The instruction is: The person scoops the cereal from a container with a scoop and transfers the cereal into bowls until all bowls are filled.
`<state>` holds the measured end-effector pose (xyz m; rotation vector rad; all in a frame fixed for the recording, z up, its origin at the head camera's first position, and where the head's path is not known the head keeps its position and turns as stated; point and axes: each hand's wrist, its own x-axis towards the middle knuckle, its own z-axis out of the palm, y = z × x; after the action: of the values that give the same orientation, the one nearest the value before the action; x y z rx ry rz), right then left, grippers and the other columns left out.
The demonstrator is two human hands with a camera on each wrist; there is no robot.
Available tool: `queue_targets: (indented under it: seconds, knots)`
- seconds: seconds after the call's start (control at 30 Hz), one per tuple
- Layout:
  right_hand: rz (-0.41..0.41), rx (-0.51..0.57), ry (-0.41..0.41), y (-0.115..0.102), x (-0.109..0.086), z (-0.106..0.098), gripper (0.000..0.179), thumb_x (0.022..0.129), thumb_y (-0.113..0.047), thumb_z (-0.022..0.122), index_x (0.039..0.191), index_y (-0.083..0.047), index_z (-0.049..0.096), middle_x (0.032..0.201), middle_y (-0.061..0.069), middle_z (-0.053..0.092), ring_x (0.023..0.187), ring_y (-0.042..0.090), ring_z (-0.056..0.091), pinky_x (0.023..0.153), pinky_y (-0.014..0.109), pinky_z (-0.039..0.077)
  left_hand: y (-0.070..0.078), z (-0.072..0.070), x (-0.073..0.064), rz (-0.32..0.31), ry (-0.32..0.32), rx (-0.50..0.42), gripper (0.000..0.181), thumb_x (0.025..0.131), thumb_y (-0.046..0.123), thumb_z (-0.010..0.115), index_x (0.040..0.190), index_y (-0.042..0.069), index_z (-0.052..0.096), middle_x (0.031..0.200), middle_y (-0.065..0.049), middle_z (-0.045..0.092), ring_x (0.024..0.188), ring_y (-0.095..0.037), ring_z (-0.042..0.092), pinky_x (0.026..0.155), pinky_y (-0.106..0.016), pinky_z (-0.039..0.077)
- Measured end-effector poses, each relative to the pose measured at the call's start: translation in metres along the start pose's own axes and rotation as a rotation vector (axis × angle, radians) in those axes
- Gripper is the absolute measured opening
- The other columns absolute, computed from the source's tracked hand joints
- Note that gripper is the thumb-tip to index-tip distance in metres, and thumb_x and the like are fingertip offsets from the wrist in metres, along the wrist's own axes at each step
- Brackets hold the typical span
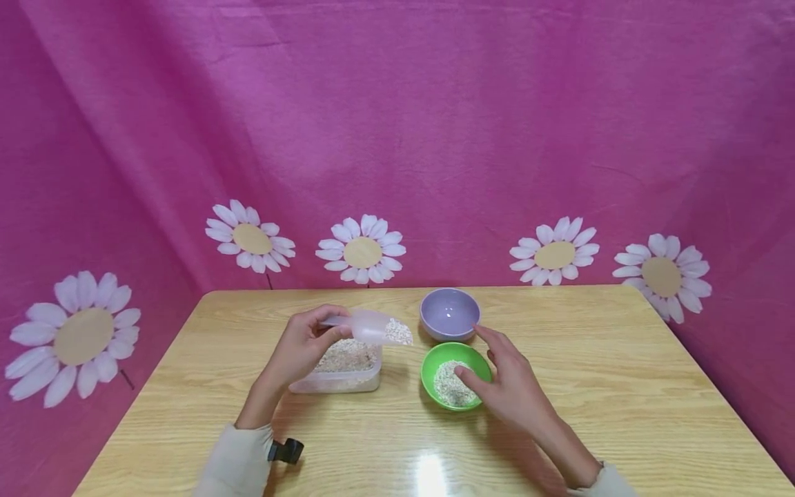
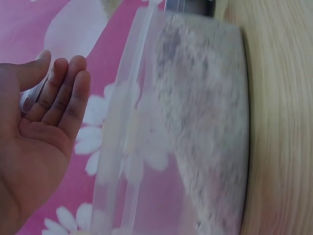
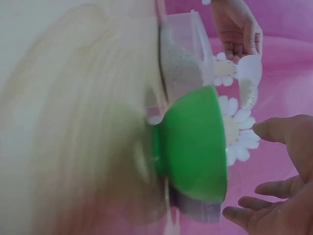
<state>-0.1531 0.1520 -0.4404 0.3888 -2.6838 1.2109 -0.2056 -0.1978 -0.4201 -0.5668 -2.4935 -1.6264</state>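
My left hand (image 1: pixel 306 345) pinches the handle of a translucent plastic scoop (image 1: pixel 368 326), held level above a clear plastic container (image 1: pixel 348 382). Pale oat-like flakes (image 1: pixel 397 332) lie in the scoop's front end, and more of them fill the container, heaped toward one side in the left wrist view. A green bowl (image 1: pixel 428 373) stands to the right with a mound of the same flakes (image 1: pixel 452 384) inside. My right hand (image 1: pixel 512 379) spreads its thumb and fingers over the green bowl's right side, holding nothing. Its fingertips reach up to the rim of a purple bowl (image 1: pixel 450 314).
The purple bowl stands behind the green one near the wooden table's (image 1: pixel 590 386) back edge, with nothing visible in it. A pink curtain (image 1: pixel 435 138) with white daisies hangs behind and beside the table. A black strap piece (image 1: pixel 287 451) sticks out at the left wrist.
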Motion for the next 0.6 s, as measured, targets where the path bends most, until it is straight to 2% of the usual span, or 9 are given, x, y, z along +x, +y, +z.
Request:
queue_targets:
  seconds: [0.1, 0.17, 0.33, 0.43, 0.53, 0.6]
  knots:
    - [0.031, -0.001, -0.021, 0.007, -0.005, -0.003, 0.076, 0.095, -0.025, 0.084, 0.156, 0.004, 0.047, 0.156, 0.024, 0.053, 0.136, 0.047, 0.062, 0.109, 0.054, 0.055, 0.002, 0.011, 0.004, 0.031, -0.025, -0.012, 0.021, 0.098, 0.006, 0.077, 0.119, 0.002, 0.074, 0.109, -0.018, 0.078, 0.095, -0.041, 0.078, 0.083, -0.025, 0.063]
    - [0.060, -0.001, -0.044, 0.012, -0.009, -0.004, 0.078, 0.095, -0.027, 0.084, 0.156, 0.004, 0.046, 0.157, 0.024, 0.053, 0.136, 0.047, 0.061, 0.111, 0.055, 0.053, 0.003, 0.018, 0.007, 0.051, -0.041, -0.016, 0.020, 0.099, 0.006, 0.076, 0.118, 0.001, 0.074, 0.109, -0.019, 0.078, 0.094, -0.038, 0.079, 0.083, -0.025, 0.063]
    - [0.098, 0.026, -0.102, 0.021, -0.015, -0.005, 0.086, 0.093, -0.033, 0.086, 0.158, 0.004, 0.044, 0.159, 0.024, 0.052, 0.146, 0.045, 0.053, 0.116, 0.053, 0.048, 0.006, 0.034, 0.012, 0.071, -0.098, -0.024, 0.018, 0.100, 0.007, 0.074, 0.117, 0.001, 0.074, 0.106, -0.016, 0.078, 0.093, -0.021, 0.078, 0.082, -0.022, 0.061]
    - [0.095, 0.064, -0.132, 0.024, -0.016, -0.004, 0.090, 0.092, -0.034, 0.087, 0.158, 0.006, 0.042, 0.159, 0.026, 0.052, 0.146, 0.044, 0.054, 0.115, 0.051, 0.049, 0.009, 0.042, 0.015, 0.069, -0.145, -0.018, 0.018, 0.101, 0.009, 0.075, 0.118, 0.003, 0.075, 0.107, -0.013, 0.078, 0.092, -0.011, 0.075, 0.082, -0.022, 0.061]
    - [0.097, 0.082, -0.157, 0.025, -0.016, -0.003, 0.093, 0.091, -0.037, 0.087, 0.158, 0.008, 0.041, 0.158, 0.026, 0.052, 0.142, 0.043, 0.058, 0.115, 0.052, 0.050, 0.011, 0.048, 0.017, 0.077, -0.193, -0.008, 0.017, 0.101, 0.010, 0.074, 0.118, 0.006, 0.075, 0.107, -0.010, 0.079, 0.091, -0.012, 0.075, 0.077, -0.022, 0.059]
    - [0.103, 0.075, -0.165, 0.025, -0.016, -0.002, 0.096, 0.091, -0.040, 0.088, 0.159, 0.008, 0.040, 0.158, 0.026, 0.053, 0.140, 0.043, 0.060, 0.115, 0.053, 0.050, 0.012, 0.051, 0.019, 0.086, -0.221, -0.002, 0.016, 0.102, 0.012, 0.074, 0.118, 0.008, 0.076, 0.106, -0.009, 0.079, 0.092, -0.018, 0.076, 0.076, -0.023, 0.058]
